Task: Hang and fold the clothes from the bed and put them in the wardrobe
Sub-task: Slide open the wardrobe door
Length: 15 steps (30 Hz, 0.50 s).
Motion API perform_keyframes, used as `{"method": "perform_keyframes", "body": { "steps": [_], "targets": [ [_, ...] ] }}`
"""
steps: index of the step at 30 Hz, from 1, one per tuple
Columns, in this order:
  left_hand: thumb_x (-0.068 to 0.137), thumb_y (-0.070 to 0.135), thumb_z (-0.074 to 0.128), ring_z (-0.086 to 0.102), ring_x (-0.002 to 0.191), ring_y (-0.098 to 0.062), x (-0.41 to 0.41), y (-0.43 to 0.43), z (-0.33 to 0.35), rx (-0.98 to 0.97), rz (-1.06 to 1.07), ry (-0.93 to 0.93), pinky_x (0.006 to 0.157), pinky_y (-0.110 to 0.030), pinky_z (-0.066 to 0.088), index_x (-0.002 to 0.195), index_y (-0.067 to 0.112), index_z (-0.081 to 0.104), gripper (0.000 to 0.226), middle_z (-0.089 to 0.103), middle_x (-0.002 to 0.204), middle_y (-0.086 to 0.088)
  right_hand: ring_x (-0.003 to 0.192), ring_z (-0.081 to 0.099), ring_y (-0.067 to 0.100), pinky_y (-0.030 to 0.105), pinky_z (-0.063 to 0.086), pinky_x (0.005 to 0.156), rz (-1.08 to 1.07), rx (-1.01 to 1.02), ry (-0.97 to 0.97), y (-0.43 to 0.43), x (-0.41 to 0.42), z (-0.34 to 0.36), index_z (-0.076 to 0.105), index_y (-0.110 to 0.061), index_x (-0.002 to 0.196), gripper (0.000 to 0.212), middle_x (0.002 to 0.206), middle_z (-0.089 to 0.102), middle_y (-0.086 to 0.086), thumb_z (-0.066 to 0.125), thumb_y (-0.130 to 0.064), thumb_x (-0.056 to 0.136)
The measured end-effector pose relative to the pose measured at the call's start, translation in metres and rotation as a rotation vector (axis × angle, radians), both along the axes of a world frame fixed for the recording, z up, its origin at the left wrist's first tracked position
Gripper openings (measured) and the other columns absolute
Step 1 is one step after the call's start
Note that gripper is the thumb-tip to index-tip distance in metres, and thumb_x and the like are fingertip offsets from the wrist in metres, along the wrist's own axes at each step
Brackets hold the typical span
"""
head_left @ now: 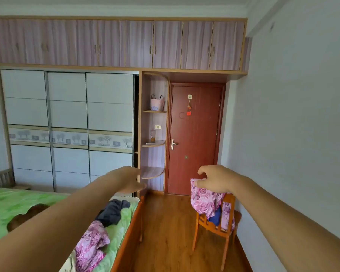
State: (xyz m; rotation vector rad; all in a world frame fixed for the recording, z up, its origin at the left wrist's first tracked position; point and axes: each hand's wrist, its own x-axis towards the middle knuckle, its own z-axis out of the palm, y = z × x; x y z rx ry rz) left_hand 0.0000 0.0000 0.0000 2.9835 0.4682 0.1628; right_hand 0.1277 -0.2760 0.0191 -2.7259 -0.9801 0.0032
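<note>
Task is looking barely begun: a dark garment [112,212] and a pink floral garment [90,244] are lying crumpled and unfolded on the bed [18,197] at 7 o'clock, with nothing hanging yet. The wardrobe [67,124] at 10 o'clock is showing only a narrow gap at its right edge. The left hand [130,179] is reaching forward relaxed, holding nothing. The right hand [216,179] is curling over more floral cloth [204,201] draped on the chair [214,230] at 4 o'clock; I cannot tell if it's gripping.

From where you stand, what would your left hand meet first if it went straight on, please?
Probably the lowest corner shelf beside the wardrobe; nothing nearer shows before the left hand, though depth is unclear.
</note>
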Motion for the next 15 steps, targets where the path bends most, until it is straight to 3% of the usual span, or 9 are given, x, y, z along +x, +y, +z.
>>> {"method": "perform_keyframes", "body": {
  "steps": [9, 15],
  "targets": [
    [0.099, 0.05, 0.054, 0.047, 0.136, -0.023, 0.107, 0.116, -0.026, -0.007, -0.006, 0.062, 0.104, -0.031, 0.038, 0.151, 0.022, 0.041, 0.06, 0.048, 0.152, -0.002, 0.136, 0.048, 0.027, 0.04, 0.044, 0.108, -0.016, -0.043, 0.032, 0.12, 0.107, -0.023, 0.045, -0.025, 0.148, 0.06, 0.154, 0.045, 0.004, 0.059, -0.052, 0.096],
    [0.099, 0.051, 0.052, 0.038, 0.144, -0.024, 0.189, 0.202, -0.043, 0.019, 0.001, 0.12, 0.113, -0.036, 0.034, 0.154, 0.02, 0.035, 0.065, 0.039, 0.159, -0.003, 0.131, 0.053, 0.026, 0.039, 0.048, 0.103, -0.025, -0.06, 0.066, 0.208, 0.187, -0.047, 0.046, -0.023, 0.147, 0.058, 0.15, 0.05, 0.005, 0.058, -0.05, 0.097]
  ]
}}
